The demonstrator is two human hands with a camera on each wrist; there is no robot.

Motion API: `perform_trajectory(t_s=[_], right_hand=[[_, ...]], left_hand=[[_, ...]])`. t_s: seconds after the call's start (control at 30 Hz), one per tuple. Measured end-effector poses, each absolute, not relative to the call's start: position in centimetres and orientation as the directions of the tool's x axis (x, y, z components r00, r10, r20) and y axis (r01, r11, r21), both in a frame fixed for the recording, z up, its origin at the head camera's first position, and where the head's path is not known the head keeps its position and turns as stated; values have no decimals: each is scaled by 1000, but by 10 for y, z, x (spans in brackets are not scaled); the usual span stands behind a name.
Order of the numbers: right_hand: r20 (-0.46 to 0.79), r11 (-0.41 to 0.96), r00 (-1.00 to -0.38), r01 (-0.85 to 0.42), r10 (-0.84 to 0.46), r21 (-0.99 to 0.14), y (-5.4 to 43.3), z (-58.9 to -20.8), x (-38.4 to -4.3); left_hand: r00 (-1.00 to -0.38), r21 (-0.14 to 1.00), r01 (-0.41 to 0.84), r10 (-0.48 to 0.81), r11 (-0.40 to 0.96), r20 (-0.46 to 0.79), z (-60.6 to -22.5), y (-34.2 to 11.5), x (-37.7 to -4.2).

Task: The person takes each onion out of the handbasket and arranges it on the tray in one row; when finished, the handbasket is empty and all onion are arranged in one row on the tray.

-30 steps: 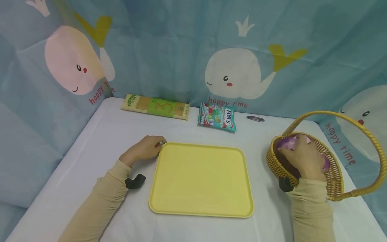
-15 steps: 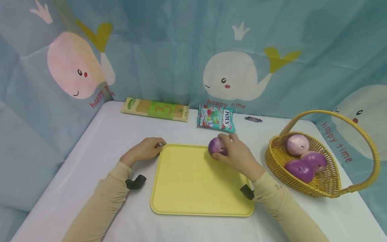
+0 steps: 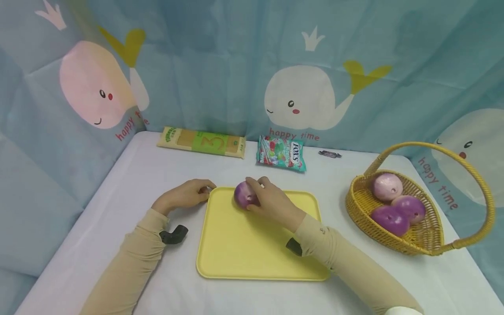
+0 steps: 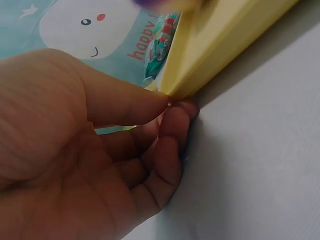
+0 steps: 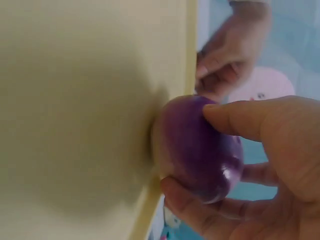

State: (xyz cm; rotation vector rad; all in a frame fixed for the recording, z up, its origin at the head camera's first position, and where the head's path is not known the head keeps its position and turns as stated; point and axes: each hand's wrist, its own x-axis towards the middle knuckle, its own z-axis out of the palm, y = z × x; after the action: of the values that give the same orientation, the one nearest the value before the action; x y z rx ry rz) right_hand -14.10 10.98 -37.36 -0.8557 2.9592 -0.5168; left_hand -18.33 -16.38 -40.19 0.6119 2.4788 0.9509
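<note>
Across my head view, white table (image 3: 134, 188). At table's 3 o'clock, wicker basket (image 3: 359, 223), three purple balls (image 3: 390, 221) inside. Mid-table, yellow tray (image 3: 240, 251). Left hand (image 3: 183, 195) pinching tray at its 10 o'clock corner. Right hand (image 3: 273, 202) grasping single purple ball (image 3: 243, 195) at tray's 11 o'clock; tray contact I can't tell.

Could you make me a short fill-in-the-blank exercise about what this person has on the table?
1. The left hand pinches a corner of the flat tray, which is coloured ____.
2. The right hand holds a round purple object, and ____ more round objects lie in the wicker basket.
3. Over the basket arches a curved ____.
4. The teal candy bag shows the brand name ____.

Missing words: yellow; three; handle; FOX'S.
</note>
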Motion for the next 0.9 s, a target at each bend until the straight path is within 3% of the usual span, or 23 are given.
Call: perform_trajectory(t_s=[0.3, 0.57, 0.73, 0.9], right_hand=[[30, 754, -807, -564, -590, -336, 62, -379, -153], [29, 735, -798, -568, -602, -371, 54, -380, -152], [18, 766, -841, -501, -541, -402, 87, -370, -149], [68, 841, -920, -382, -386, -383, 167, -348, -135]], left_hand=[[-815, 704, 278, 548, 654, -188, -407, -164, -181], [-809, 716, 286, 562, 636, -176, -409, -165, -179], [-802, 720, 289, 571, 631, -179, -409, -166, -180], [-801, 706, 299, 571, 642, -181, -406, -167, -183]])
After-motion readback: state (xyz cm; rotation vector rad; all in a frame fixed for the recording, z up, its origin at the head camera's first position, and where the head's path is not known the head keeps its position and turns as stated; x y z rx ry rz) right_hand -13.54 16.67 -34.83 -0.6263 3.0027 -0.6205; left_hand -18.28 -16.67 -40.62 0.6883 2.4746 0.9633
